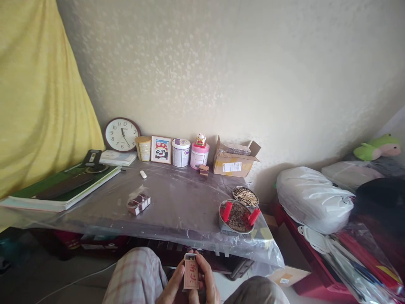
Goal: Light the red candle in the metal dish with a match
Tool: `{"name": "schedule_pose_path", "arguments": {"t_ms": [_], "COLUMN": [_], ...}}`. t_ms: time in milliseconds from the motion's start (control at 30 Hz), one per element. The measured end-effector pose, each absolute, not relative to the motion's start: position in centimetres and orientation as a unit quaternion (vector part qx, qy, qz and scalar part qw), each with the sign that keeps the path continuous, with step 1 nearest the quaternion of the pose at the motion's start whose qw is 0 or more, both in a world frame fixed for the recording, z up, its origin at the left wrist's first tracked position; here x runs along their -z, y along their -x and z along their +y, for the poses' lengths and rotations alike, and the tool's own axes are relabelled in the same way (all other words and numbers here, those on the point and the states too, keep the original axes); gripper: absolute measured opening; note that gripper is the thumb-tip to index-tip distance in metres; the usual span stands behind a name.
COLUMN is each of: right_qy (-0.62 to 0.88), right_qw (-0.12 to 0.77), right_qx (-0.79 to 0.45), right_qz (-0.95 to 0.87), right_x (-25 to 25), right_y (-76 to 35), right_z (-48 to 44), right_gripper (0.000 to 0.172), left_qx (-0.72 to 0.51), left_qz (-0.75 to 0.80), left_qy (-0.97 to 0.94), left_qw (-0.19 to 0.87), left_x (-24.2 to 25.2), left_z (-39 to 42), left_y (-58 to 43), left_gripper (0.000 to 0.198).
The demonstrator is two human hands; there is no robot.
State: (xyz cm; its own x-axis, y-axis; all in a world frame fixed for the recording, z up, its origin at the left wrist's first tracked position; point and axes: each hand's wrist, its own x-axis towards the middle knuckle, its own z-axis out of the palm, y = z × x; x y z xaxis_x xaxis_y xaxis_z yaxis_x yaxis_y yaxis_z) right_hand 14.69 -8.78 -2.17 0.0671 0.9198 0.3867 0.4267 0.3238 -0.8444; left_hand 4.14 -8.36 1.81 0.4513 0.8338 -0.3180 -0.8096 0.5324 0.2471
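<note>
Between my knees I hold a small matchbox [191,276] with red printed characters on its front. Its top end is slid partly open and several match tips show there. My left hand [173,283] closes on the box's left side, thumb along the edge. My right hand [207,278] grips the right side, fingers wrapped round it. Some fingers are hidden behind the box. On the table in front, a tin [236,223] of dark grains holds two red candles, and a dish of matchsticks [246,196] stands just behind it.
A wrapped pack of small boxes [139,203] and a white oval object [143,174] lie on the plastic-covered table [180,198]. Along the wall stand a clock [122,134], a picture frame [161,150], cans and a cardboard box [234,164]. A green book [63,188] lies left.
</note>
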Motion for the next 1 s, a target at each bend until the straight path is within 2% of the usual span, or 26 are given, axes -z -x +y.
{"name": "schedule_pose_path", "arguments": {"t_ms": [233, 300, 367, 400, 467, 567, 700, 833, 1000], "right_qy": [0.506, 0.465, 0.405, 0.386, 0.391, 0.444, 0.486, 0.514, 0.496], "right_qw": [0.512, 0.503, 0.482, 0.467, 0.438, 0.446, 0.447, 0.424, 0.352], "right_qx": [-0.309, -0.387, -0.494, -0.542, -0.59, -0.566, -0.544, -0.515, -0.347], "right_qz": [-0.622, -0.617, -0.6, -0.583, -0.554, -0.532, -0.517, -0.539, -0.714], "right_x": [1.6, 0.5, -1.1, -1.9, -3.1, -3.4, -2.3, -1.9, -3.1], "right_y": [-14.6, -15.1, -15.9, -16.4, -17.0, -17.3, -16.8, -16.7, -17.6], "right_z": [-8.9, -9.0, -8.8, -8.6, -7.9, -6.8, -5.9, -5.8, -5.6], "right_gripper": [0.044, 0.053, 0.07, 0.071, 0.053, 0.031, 0.03, 0.028, 0.01], "left_qx": [-0.48, -0.51, -0.531, -0.531, -0.515, -0.492, -0.475, -0.466, -0.451], "left_qz": [0.176, 0.168, 0.179, 0.188, 0.209, 0.237, 0.254, 0.263, 0.284], "left_qy": [-0.015, -0.014, -0.018, -0.021, -0.033, -0.063, -0.068, -0.047, -0.035], "left_qw": [0.859, 0.844, 0.828, 0.826, 0.831, 0.836, 0.84, 0.843, 0.845], "left_x": [-3.0, -2.8, -2.3, -2.0, -1.5, -1.0, -0.5, -0.3, 0.0], "left_z": [-8.9, -8.8, -8.8, -8.8, -8.9, -9.1, -9.4, -9.4, -9.1], "left_y": [-3.6, -3.3, -3.0, -2.9, -2.6, -2.6, -2.8, -2.9, -2.6], "left_gripper": [0.036, 0.031, 0.027, 0.026, 0.026, 0.031, 0.037, 0.036, 0.03]}}
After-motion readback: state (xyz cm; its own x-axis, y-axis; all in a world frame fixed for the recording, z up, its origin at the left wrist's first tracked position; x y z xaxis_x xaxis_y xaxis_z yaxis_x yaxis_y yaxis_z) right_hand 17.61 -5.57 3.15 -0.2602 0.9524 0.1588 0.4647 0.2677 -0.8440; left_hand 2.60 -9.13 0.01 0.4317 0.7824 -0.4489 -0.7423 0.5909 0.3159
